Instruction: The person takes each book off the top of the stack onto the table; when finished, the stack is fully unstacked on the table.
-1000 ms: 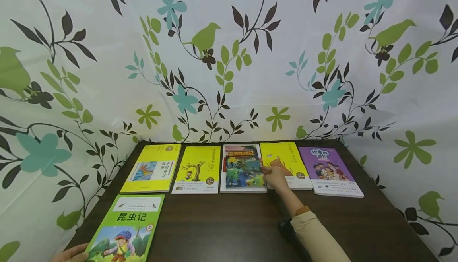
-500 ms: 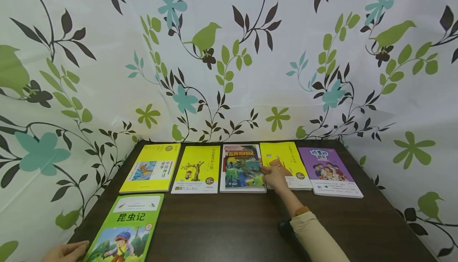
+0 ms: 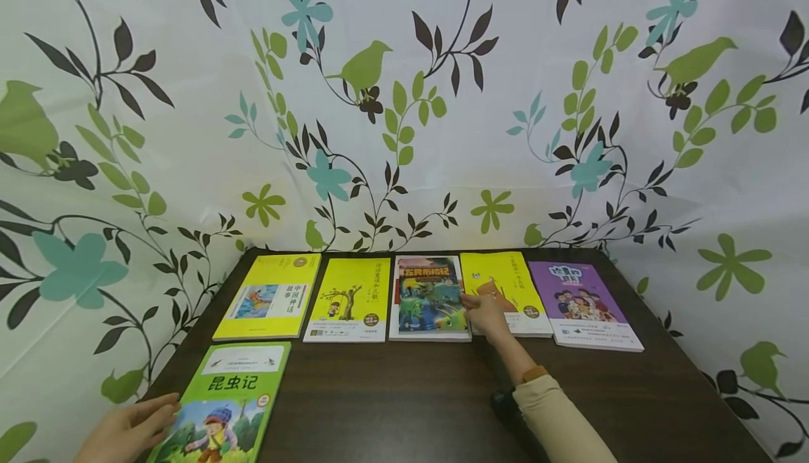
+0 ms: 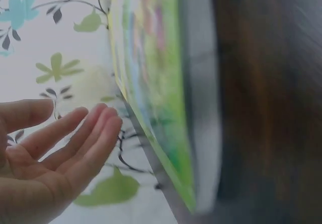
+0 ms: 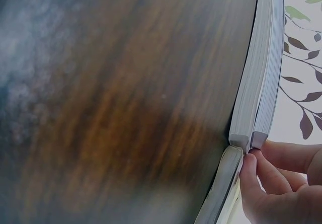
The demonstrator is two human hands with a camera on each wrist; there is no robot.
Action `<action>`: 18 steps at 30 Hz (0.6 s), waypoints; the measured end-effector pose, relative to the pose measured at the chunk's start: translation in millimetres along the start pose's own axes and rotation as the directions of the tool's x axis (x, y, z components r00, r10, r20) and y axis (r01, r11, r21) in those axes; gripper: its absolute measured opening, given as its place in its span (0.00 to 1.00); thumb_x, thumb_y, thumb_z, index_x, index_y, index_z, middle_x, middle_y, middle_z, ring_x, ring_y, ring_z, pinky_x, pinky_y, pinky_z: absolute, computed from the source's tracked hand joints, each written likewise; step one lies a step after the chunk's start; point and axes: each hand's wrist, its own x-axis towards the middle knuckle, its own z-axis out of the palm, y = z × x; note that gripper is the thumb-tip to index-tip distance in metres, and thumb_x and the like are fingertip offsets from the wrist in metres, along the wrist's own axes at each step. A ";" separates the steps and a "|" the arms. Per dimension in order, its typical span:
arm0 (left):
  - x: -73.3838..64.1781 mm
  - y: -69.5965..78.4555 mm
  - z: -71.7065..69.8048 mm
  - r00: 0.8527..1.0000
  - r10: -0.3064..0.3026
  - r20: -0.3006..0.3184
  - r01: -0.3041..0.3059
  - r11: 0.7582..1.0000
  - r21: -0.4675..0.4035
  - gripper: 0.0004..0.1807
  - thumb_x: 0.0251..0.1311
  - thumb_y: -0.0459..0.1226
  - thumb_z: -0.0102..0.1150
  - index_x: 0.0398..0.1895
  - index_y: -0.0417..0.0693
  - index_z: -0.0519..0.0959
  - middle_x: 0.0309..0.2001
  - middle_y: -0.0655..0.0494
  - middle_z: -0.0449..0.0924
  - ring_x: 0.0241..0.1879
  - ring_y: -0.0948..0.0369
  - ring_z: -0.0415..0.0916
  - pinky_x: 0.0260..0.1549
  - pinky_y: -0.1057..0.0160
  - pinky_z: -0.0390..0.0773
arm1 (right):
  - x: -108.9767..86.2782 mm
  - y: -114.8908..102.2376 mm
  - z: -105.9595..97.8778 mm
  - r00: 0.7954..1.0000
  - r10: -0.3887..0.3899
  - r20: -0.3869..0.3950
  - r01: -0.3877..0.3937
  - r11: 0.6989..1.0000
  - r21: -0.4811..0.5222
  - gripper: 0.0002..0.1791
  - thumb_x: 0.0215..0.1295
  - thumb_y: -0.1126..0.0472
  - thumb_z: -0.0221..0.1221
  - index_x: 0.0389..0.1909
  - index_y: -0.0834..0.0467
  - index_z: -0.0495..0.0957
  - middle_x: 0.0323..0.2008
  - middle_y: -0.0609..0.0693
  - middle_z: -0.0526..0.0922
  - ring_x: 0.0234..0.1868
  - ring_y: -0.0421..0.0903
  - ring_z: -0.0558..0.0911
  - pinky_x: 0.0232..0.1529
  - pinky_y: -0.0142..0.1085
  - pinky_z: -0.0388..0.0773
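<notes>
In the head view my right hand (image 3: 485,314) reaches to the centre stack, where a smaller book with a dark green and blue picture cover (image 3: 431,298) lies on a white-edged book (image 3: 430,337). The right wrist view has its fingers pinching the corner of the upper book (image 5: 268,103), beside the spine of the neighbouring book (image 5: 221,189). My left hand (image 3: 129,429) hovers at the left edge of a green book (image 3: 246,372) with a cartoon child on it. In the left wrist view its loosely bent fingers hold nothing and are apart from that book.
A yellow book (image 3: 268,326) and a yellow-and-white one (image 3: 344,287) lie left of the stack. Another yellow book (image 3: 496,266) and a purple one (image 3: 578,294) are to its right. A small black object (image 3: 503,403) sits by my right sleeve on the dark table (image 3: 379,400).
My left hand has let go of the green book's left edge and risen a little up and to the right. The right hand and the books stay where they were.
</notes>
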 end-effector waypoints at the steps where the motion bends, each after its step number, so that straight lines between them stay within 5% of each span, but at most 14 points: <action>1: -0.6 6.5 1.9 1.000 0.013 0.001 -0.013 1.000 -0.016 0.41 0.72 0.49 0.49 0.66 0.16 0.55 0.57 0.23 0.72 0.48 0.42 0.81 0.43 0.56 0.84 | -0.2 0.2 0.1 1.000 0.001 0.000 -0.001 1.000 0.001 0.25 0.63 0.73 0.56 0.62 0.66 0.73 0.59 0.62 0.78 0.65 0.60 0.73 0.57 0.49 0.77; 9: 3.2 47.9 12.3 0.998 0.066 0.004 -0.065 0.990 -0.127 0.41 0.73 0.49 0.48 0.70 0.21 0.52 0.63 0.26 0.67 0.52 0.45 0.79 0.48 0.52 0.83 | -2.4 0.1 0.8 1.000 0.005 -0.001 -0.005 1.000 0.014 0.25 0.62 0.73 0.56 0.62 0.66 0.74 0.60 0.60 0.77 0.62 0.60 0.76 0.58 0.50 0.77; 18: 15.4 81.0 29.5 0.983 0.182 -0.034 -0.184 0.976 -0.115 0.34 0.75 0.44 0.46 0.71 0.25 0.55 0.65 0.27 0.66 0.56 0.42 0.77 0.49 0.52 0.82 | -1.5 -0.8 -0.3 1.000 0.010 -0.011 -0.009 1.000 0.021 0.25 0.62 0.73 0.57 0.62 0.65 0.74 0.60 0.60 0.78 0.62 0.60 0.77 0.58 0.50 0.77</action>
